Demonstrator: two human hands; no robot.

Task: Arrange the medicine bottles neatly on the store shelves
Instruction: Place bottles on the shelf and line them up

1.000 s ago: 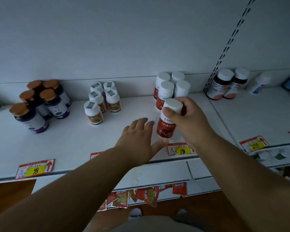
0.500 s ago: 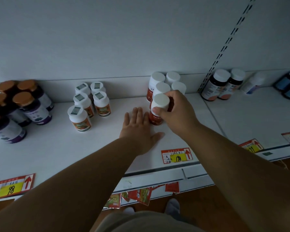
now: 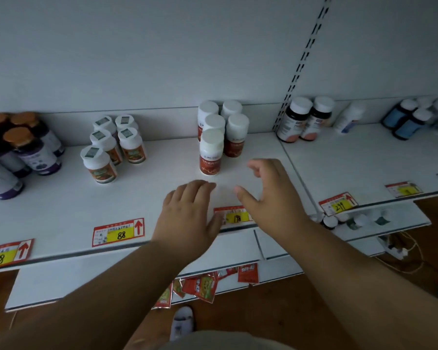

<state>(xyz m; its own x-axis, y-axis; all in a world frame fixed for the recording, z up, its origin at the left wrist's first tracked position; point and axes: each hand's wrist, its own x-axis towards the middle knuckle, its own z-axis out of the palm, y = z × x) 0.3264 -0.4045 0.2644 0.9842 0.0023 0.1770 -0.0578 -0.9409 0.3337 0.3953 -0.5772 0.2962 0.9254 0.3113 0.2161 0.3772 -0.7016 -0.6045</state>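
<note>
Both hands off the bottles, nothing held.

I see the red-label bottle (image 3: 211, 152) upright on the shelf (image 3: 61, 213), just past my left hand (image 3: 187, 218) fingertips; right hand (image 3: 271, 195) fingers spread loosely, hovering I think.
</note>
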